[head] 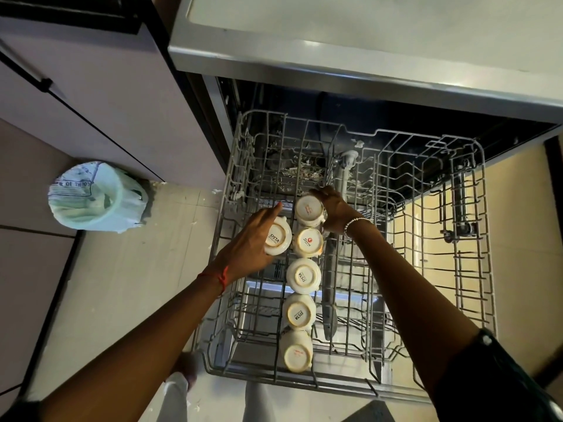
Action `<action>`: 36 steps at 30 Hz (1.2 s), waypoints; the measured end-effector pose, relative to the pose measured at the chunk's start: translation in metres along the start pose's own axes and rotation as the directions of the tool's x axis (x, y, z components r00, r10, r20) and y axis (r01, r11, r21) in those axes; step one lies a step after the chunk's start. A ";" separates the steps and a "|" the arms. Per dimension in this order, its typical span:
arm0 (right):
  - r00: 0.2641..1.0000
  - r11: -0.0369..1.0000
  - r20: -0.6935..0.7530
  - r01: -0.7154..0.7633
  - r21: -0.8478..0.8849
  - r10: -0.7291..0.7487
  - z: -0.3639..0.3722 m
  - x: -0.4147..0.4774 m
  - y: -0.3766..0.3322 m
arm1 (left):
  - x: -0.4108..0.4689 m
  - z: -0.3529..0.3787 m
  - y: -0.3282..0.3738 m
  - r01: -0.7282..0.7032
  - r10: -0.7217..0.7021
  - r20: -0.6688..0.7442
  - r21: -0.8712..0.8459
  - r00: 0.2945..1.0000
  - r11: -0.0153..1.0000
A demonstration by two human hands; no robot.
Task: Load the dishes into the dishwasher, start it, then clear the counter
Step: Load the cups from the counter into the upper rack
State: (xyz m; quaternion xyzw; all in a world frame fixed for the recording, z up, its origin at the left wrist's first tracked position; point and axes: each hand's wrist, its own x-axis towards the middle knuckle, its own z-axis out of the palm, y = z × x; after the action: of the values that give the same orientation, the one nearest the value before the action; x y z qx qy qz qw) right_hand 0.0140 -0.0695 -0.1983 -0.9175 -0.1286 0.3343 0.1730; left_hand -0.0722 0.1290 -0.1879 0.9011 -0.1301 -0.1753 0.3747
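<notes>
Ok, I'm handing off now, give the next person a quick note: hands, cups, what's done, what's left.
Left hand holds an upturned cup at the upper rack's left side.
Right hand grips the farthest cup in the row.
Four more cups sit upturned in that row, nearest at.
Rest of the rack is bare.
Left: seat both cups, load remaining dishes, start the machine, clear the counter.

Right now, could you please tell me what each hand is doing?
Left hand: closed on an upturned white ceramic cup marked SISTA.
Right hand: closed on an upturned cream ceramic cup in the grey wire rack.
</notes>
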 end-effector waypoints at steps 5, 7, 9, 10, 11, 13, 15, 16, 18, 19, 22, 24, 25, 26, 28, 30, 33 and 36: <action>0.999 0.999 -0.028 0.025 0.040 -0.024 -0.002 -0.003 -0.001 | 0.002 0.001 -0.002 -0.011 0.011 -0.002 -0.017 1.000 1.000; 0.999 0.999 -0.031 0.039 0.017 -0.038 -0.004 -0.004 -0.001 | 0.003 0.002 -0.002 -0.006 0.006 -0.005 -0.036 1.000 0.999; 0.995 0.997 -0.072 0.068 0.027 -0.066 -0.006 -0.002 -0.003 | 0.004 0.001 -0.003 0.004 -0.004 -0.006 -0.062 1.000 0.998; 0.992 0.993 -0.095 0.092 0.070 -0.085 -0.007 -0.001 -0.004 | 0.005 0.001 -0.002 0.010 -0.011 -0.011 -0.081 1.000 0.997; 0.988 0.983 -0.098 0.131 0.129 -0.118 -0.008 -0.001 -0.005 | 0.005 0.000 -0.002 0.017 -0.020 -0.020 -0.102 1.000 0.995; 0.977 0.947 -0.038 0.214 0.240 -0.211 -0.011 -0.005 -0.010 | 0.008 -0.002 -0.002 0.033 -0.042 -0.059 -0.136 0.997 0.990; 0.959 0.919 0.039 0.257 0.300 -0.281 -0.013 -0.010 -0.019 | 0.010 -0.004 -0.002 0.024 -0.042 -0.123 -0.146 0.992 0.989; 0.952 0.909 0.050 0.272 0.317 -0.302 -0.012 -0.012 -0.023 | 0.012 -0.006 -0.002 0.016 -0.040 -0.150 -0.158 0.988 0.987; 0.947 0.894 0.024 0.294 0.338 -0.320 -0.010 -0.013 -0.028 | 0.016 -0.011 0.001 0.026 -0.062 -0.168 -0.210 0.984 0.977; 0.944 0.888 -0.006 0.313 0.338 -0.330 -0.009 -0.013 -0.029 | 0.018 -0.013 0.003 0.038 -0.077 -0.167 -0.226 0.983 0.973; 0.919 0.867 -0.091 0.392 0.308 -0.384 -0.010 -0.011 -0.031 | 0.022 -0.021 0.007 0.048 -0.087 -0.158 -0.235 0.984 0.971; 0.904 0.862 -0.104 0.428 0.274 -0.416 -0.012 -0.008 -0.030 | 0.025 -0.024 0.007 0.032 -0.064 -0.136 -0.231 0.989 0.972; 0.906 0.869 -0.101 0.423 0.256 -0.411 -0.014 -0.006 -0.030 | 0.025 -0.024 0.006 0.021 -0.049 -0.122 -0.221 0.991 0.975; 0.911 0.878 -0.106 0.412 0.243 -0.398 -0.015 -0.004 -0.029 | 0.026 -0.024 0.005 0.016 -0.041 -0.116 -0.207 0.992 0.978; 0.925 0.892 -0.153 0.376 0.252 -0.347 -0.018 0.000 -0.024 | 0.027 -0.024 -0.001 0.012 -0.034 -0.154 -0.141 0.988 0.990; 0.942 0.882 -0.233 0.313 0.352 -0.241 -0.022 0.001 -0.016 | 0.028 -0.026 -0.011 -0.002 0.003 -0.237 0.006 0.971 1.000; 0.925 0.799 -0.376 0.269 0.539 -0.057 -0.026 0.005 -0.007 | 0.022 -0.029 -0.025 0.019 0.063 -0.284 0.277 0.957 0.961; 0.864 0.734 -0.485 0.241 0.635 0.136 -0.024 0.017 -0.002 | 0.014 -0.029 -0.034 0.034 0.077 -0.252 0.407 0.965 0.913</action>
State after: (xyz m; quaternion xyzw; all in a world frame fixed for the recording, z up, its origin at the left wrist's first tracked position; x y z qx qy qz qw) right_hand 0.0424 -0.0670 -0.1896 -0.8405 0.0243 0.1026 0.5314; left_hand -0.0439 0.1653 -0.1961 0.9730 -0.1229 -0.0192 0.1942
